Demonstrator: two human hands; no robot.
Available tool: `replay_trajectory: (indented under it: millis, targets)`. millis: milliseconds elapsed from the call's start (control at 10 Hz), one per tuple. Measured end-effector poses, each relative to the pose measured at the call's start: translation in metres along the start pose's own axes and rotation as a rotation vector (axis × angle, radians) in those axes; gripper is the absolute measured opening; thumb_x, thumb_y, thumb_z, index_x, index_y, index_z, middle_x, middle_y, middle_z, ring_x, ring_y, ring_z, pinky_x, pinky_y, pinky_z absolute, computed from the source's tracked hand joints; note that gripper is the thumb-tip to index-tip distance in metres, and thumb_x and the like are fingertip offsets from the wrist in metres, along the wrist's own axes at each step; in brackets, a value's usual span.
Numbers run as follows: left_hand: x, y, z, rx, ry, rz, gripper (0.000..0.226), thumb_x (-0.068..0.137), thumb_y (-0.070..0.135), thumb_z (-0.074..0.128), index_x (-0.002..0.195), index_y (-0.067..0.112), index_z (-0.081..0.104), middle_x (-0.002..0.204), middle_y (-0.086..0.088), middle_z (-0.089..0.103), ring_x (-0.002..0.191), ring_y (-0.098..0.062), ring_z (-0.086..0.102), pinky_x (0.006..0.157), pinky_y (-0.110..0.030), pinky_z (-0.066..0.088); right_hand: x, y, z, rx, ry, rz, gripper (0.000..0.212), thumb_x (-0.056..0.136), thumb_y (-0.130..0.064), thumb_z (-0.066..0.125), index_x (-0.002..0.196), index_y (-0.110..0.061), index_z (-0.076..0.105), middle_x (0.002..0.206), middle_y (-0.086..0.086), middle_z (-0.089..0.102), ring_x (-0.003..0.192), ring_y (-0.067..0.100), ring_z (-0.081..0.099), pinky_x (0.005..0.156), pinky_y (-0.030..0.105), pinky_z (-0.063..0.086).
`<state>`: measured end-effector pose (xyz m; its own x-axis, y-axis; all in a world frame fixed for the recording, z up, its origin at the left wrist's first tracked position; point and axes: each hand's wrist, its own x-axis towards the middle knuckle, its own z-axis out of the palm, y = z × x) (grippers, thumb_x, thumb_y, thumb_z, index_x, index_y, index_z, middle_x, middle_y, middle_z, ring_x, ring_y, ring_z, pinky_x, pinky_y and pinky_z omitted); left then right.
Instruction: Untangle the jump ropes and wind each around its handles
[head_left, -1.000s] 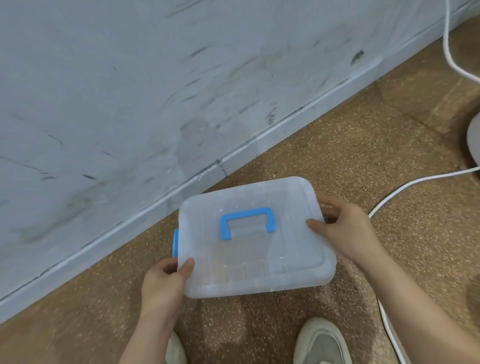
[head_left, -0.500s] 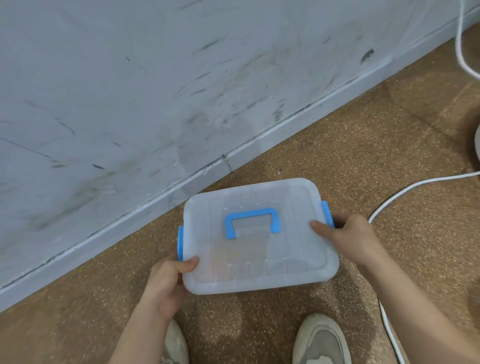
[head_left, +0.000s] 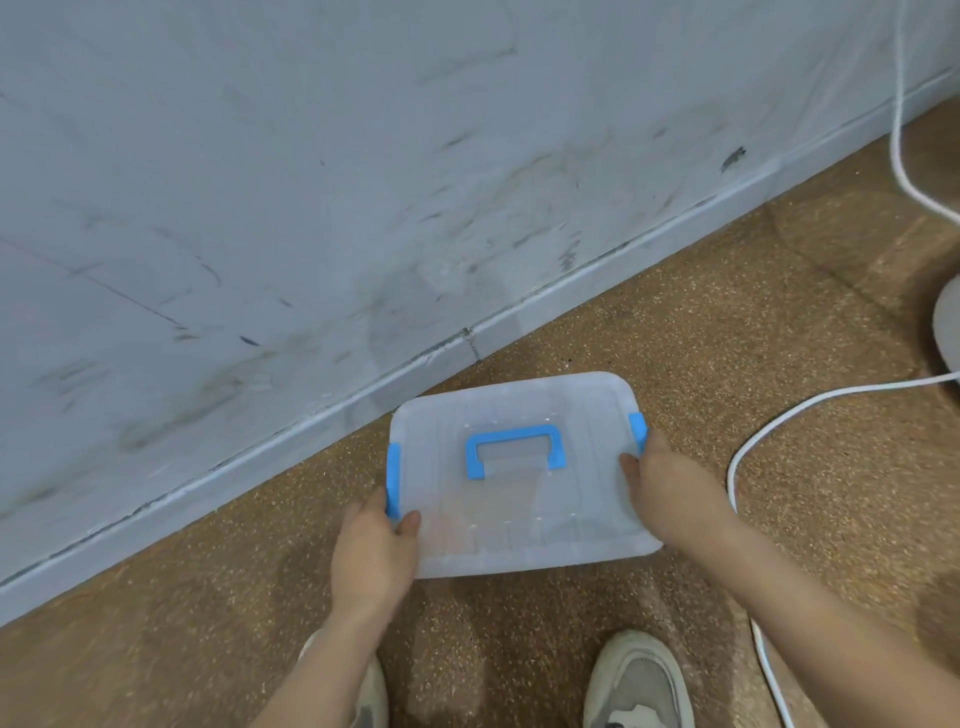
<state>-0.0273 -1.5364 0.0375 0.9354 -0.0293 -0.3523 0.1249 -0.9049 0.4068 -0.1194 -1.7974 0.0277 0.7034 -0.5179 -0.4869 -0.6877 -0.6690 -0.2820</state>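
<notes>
A translucent plastic storage box (head_left: 519, 519) with a blue carry handle (head_left: 514, 447) on its lid sits low over the brown floor, close to the wall. My left hand (head_left: 374, 561) grips its left edge at the blue latch (head_left: 393, 480), thumb on the lid. My right hand (head_left: 670, 493) grips the right edge at the other blue latch (head_left: 638, 423). Its contents are blurred through the plastic; no jump rope is visible.
A scuffed grey wall with a skirting board (head_left: 467, 338) runs diagonally behind the box. A white cable (head_left: 753, 441) curves over the floor at the right, near a white round base (head_left: 948, 322). My two shoes (head_left: 639, 680) stand below the box.
The box sits slightly further from me, toward the wall, and both blue side latches now show. My hands have shifted along its sides and still hold it.
</notes>
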Motion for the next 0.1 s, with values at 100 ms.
replay_trajectory:
  millis: [100]
  targets:
    - [-0.0059, 0.0108, -0.0442, -0.206, -0.060, -0.052, 0.056, 0.090, 0.031, 0.060, 0.140, 0.016, 0.042, 0.132, -0.006, 0.054, 0.112, -0.022, 0.056, 0.089, -0.036, 0.047, -0.0117, 0.0043, -0.0419, 0.009, -0.189, -0.065, 0.069, 0.098, -0.045, 0.043, 0.147, -0.007, 0.012, 0.127, 0.016, 0.056, 0.096, 0.029, 0.058, 0.077, 0.036, 0.046]
